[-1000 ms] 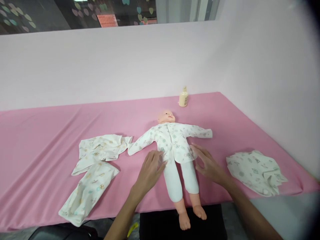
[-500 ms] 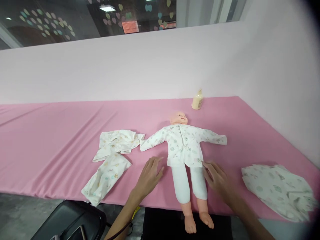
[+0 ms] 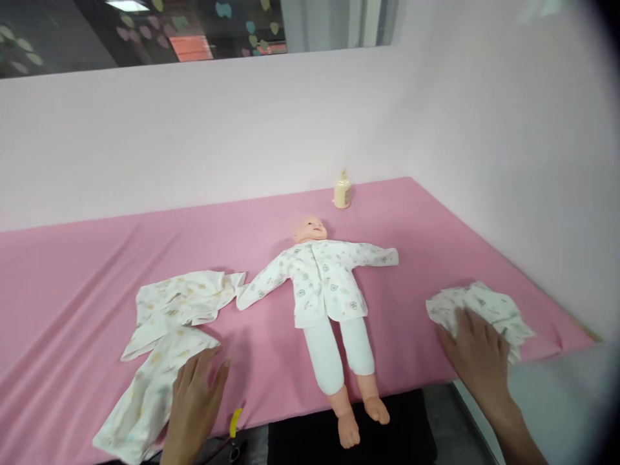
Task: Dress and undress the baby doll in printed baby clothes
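Observation:
A baby doll (image 3: 310, 229) lies on its back in a white printed jacket (image 3: 322, 284), sleeves spread wide. White cloth covers its upper legs, and the bare feet hang past the table's front edge. My left hand (image 3: 196, 391), open with thumb and fingers apart, is over the edge of white printed baby clothes (image 3: 177, 303) left of the doll. My right hand (image 3: 477, 352) reaches to a crumpled white printed garment (image 3: 489, 307) at the right. Its fingers are spread over the cloth; whether they press on it I cannot tell.
A pink sheet (image 3: 261, 239) covers the table. Near the back wall stands a pale yellow pump bottle (image 3: 341, 192). White walls (image 3: 203, 135) border the table behind and at the right. Below the front edge is a black seat (image 3: 387, 433).
Both hands have left the doll's sides: my right hand has moved right to the crumpled garment, my left hand left to the clothes there. The view has turned to the right.

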`<action>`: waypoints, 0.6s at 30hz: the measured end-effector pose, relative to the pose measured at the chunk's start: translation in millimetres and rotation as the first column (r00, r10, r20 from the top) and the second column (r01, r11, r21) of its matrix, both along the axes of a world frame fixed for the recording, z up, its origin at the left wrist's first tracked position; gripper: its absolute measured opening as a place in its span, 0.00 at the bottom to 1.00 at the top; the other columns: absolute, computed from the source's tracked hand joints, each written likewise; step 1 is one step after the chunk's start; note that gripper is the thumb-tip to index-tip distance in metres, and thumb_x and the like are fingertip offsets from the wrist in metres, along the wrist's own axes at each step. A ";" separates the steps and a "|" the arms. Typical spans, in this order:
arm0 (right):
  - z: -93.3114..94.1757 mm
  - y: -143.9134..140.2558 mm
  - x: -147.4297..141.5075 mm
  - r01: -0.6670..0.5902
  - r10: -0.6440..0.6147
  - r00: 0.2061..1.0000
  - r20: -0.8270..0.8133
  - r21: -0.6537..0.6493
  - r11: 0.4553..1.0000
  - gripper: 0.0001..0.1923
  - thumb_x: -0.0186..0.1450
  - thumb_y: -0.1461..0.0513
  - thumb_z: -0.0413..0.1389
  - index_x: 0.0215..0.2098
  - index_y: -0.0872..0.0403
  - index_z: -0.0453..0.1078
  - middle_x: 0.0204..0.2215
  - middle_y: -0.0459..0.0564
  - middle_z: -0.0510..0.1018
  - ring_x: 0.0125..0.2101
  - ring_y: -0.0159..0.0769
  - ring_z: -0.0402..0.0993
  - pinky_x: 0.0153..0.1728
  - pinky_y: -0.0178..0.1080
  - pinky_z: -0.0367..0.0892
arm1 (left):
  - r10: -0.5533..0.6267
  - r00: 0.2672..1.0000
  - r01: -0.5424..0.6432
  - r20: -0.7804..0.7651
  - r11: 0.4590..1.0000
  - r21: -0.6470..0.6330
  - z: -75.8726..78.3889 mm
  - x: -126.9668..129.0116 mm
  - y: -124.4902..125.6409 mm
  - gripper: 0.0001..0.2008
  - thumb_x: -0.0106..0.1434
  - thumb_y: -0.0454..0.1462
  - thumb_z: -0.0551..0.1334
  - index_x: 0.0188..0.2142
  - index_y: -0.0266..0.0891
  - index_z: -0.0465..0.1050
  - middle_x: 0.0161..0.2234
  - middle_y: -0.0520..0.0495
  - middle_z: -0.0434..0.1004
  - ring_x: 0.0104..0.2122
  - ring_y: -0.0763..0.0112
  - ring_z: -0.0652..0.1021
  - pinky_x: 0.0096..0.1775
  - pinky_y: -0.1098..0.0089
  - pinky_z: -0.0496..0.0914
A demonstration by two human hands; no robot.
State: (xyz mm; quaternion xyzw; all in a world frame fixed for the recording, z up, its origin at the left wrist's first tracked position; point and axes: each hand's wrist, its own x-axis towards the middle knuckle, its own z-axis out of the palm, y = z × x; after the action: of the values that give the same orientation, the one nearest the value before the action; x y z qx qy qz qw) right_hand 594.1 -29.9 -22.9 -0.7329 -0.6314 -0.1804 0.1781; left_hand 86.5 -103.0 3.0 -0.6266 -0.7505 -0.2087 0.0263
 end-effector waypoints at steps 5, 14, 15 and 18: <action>5.3 10.7 19.7 0.137 -0.146 0.980 -0.133 -0.075 0.988 0.22 0.66 0.57 0.47 0.52 0.61 0.72 0.44 0.66 0.76 0.47 0.59 0.70 0.46 0.56 0.65 | 0.042 0.990 -0.050 0.136 0.997 0.053 0.1 34.3 9.4 0.19 0.66 0.48 0.51 0.45 0.38 0.70 0.47 0.36 0.73 0.51 0.47 0.71 0.56 0.47 0.61; 106.1 19.5 10.3 -0.059 0.147 0.004 -0.989 0.146 0.987 0.22 0.59 0.53 0.59 0.49 0.53 0.74 0.36 0.51 0.81 0.31 0.41 0.78 0.27 0.37 0.70 | -0.091 0.797 0.203 0.597 0.971 -0.123 69.5 128.4 37.7 0.22 0.64 0.53 0.57 0.54 0.50 0.68 0.54 0.44 0.70 0.50 0.52 0.74 0.46 0.52 0.74; 116.7 18.9 -0.7 -0.120 0.172 -0.075 -0.982 0.180 0.976 0.21 0.60 0.54 0.59 0.49 0.53 0.74 0.35 0.51 0.82 0.31 0.40 0.78 0.27 0.37 0.70 | -0.161 0.746 0.315 0.646 0.940 -0.129 78.9 144.0 41.1 0.22 0.64 0.51 0.59 0.56 0.51 0.67 0.55 0.44 0.70 0.50 0.52 0.74 0.47 0.51 0.73; 136.5 16.4 -40.4 -0.252 0.165 -0.249 -0.955 0.228 0.941 0.19 0.62 0.55 0.58 0.50 0.52 0.73 0.34 0.50 0.82 0.30 0.39 0.78 0.28 0.37 0.71 | -0.290 0.515 0.527 0.807 0.849 -0.032 102.1 190.8 47.5 0.38 0.58 0.47 0.68 0.65 0.54 0.56 0.64 0.42 0.61 0.55 0.51 0.72 0.53 0.51 0.71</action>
State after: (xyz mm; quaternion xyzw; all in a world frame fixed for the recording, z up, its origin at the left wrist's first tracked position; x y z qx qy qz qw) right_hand 553.7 -13.5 113.6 -0.4856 -0.3788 0.5031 0.6063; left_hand 277.3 -55.5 105.1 -0.6304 -0.5361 -0.3526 -0.4369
